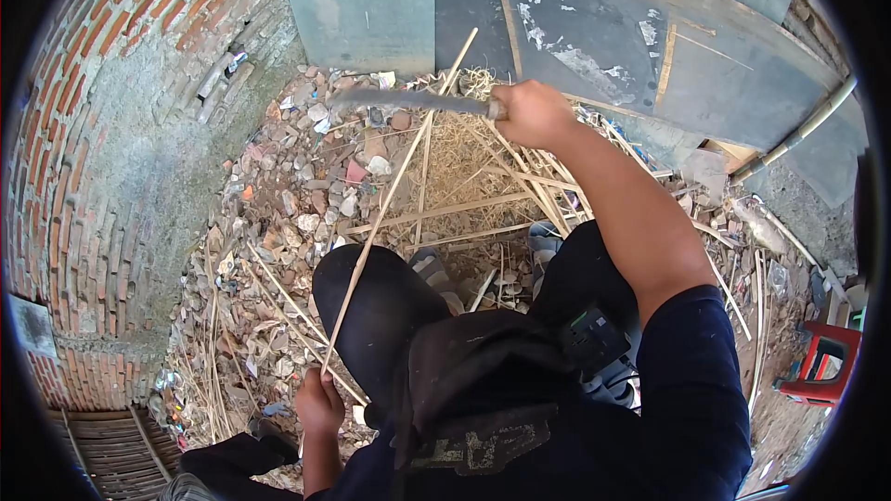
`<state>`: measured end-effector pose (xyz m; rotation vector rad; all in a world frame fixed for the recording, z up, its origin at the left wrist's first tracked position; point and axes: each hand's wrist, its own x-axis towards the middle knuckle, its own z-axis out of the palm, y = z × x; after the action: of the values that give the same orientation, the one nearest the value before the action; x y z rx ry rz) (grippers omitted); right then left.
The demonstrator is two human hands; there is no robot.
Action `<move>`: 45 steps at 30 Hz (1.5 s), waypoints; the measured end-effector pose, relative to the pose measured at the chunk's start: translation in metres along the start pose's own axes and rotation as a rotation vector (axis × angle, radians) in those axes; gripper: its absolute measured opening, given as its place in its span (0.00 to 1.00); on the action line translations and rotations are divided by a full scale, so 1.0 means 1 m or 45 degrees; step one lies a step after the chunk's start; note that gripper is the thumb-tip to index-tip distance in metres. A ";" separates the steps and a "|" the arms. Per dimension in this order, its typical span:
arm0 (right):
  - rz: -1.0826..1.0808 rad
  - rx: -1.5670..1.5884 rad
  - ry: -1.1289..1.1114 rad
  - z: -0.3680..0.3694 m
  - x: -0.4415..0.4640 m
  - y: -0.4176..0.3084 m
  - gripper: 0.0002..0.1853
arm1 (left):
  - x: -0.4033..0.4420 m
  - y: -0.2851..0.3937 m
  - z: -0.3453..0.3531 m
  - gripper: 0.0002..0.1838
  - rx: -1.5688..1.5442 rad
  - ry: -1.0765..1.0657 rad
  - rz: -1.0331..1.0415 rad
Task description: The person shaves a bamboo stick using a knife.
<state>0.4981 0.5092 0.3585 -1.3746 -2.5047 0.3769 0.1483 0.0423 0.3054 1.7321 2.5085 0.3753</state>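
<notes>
My left hand [320, 402], low on the left, is closed round the near end of a long, pale bamboo strip [373, 236]. The strip slants up across my left knee toward the grey panels at the back. My right hand [534, 114] grips the short handle of a machete [418, 100]. Its dark blade points left and crosses the strip near the far end; I cannot tell whether the two touch. Below the blade, curly bamboo shavings [464, 167] cover the ground, with more strips [445, 211] lying across them.
A worn brick wall [121, 176] rises on the left, and grey panels [594, 46] stand at the back. Stony rubble [306, 199] surrounds my legs. On the right are a red plastic stool [829, 362] and more loose strips [759, 315].
</notes>
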 end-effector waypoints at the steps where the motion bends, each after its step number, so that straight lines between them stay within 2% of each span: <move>1: -0.026 -0.053 -0.146 -0.004 0.000 -0.012 0.07 | 0.001 0.001 0.000 0.11 -0.006 0.009 0.001; 4: -0.411 -0.254 -0.217 -0.001 -0.013 -0.041 0.07 | 0.003 0.007 0.000 0.11 -0.016 0.020 0.002; 7: -0.510 -0.472 -0.267 -0.013 -0.026 -0.064 0.07 | -0.002 -0.005 0.005 0.11 0.009 0.053 0.006; 10: -0.150 -0.173 -0.334 -0.010 -0.004 -0.029 0.10 | -0.022 -0.034 0.019 0.11 0.059 0.126 0.015; 12: 0.228 0.075 -0.119 -0.007 0.006 0.010 0.12 | -0.027 -0.032 0.018 0.12 0.089 0.196 0.003; 15: 0.284 -0.009 0.148 -0.004 0.007 0.036 0.14 | -0.028 -0.041 0.010 0.12 0.087 0.113 -0.034; 18: 0.147 0.073 0.070 -0.010 -0.002 0.023 0.13 | -0.022 -0.045 0.010 0.13 0.054 0.083 0.010; 22: -0.254 -0.115 -0.233 -0.009 -0.010 -0.021 0.09 | -0.007 -0.020 0.002 0.18 0.022 0.070 0.047; 25: -0.504 -0.344 -0.187 -0.006 -0.017 -0.042 0.08 | -0.001 -0.020 -0.005 0.13 -0.044 -0.130 -0.033; 28: -0.074 0.235 -0.335 0.013 0.004 -0.009 0.10 | 0.000 -0.012 -0.012 0.14 -0.068 -0.171 -0.089; 29: 0.107 0.301 -0.314 0.017 0.012 0.002 0.11 | -0.001 -0.015 -0.008 0.14 -0.042 -0.118 -0.062; 32: 0.090 0.216 -0.114 0.014 0.010 0.001 0.12 | -0.002 -0.020 -0.005 0.16 -0.021 -0.075 -0.011; 35: -0.078 0.015 -0.285 0.008 -0.003 -0.032 0.09 | 0.003 -0.008 -0.013 0.17 -0.094 -0.173 -0.059; 37: -0.240 -0.140 -0.368 0.000 -0.022 -0.061 0.07 | 0.010 -0.002 -0.014 0.23 -0.111 -0.150 -0.050; 38: -0.259 -0.121 -0.389 0.006 -0.024 -0.060 0.06 | 0.009 -0.002 -0.015 0.26 -0.117 -0.141 -0.051; 40: -0.317 -0.094 -0.413 0.016 -0.017 -0.061 0.05 | 0.011 -0.004 -0.009 0.24 -0.077 -0.085 -0.004; 41: -0.146 -0.073 -0.478 0.011 -0.010 -0.055 0.09 | 0.011 -0.004 -0.007 0.23 -0.046 -0.073 0.006; 44: 0.193 0.218 -0.242 0.027 0.013 -0.017 0.10 | 0.010 -0.004 -0.009 0.21 -0.016 -0.088 -0.018; 45: 0.149 0.179 -0.227 0.030 0.013 -0.014 0.10 | 0.009 -0.004 -0.014 0.21 -0.037 -0.117 -0.039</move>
<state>0.4703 0.5099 0.3371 -1.4940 -2.4853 0.7149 0.1381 0.0472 0.3190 1.6592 2.4502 0.3205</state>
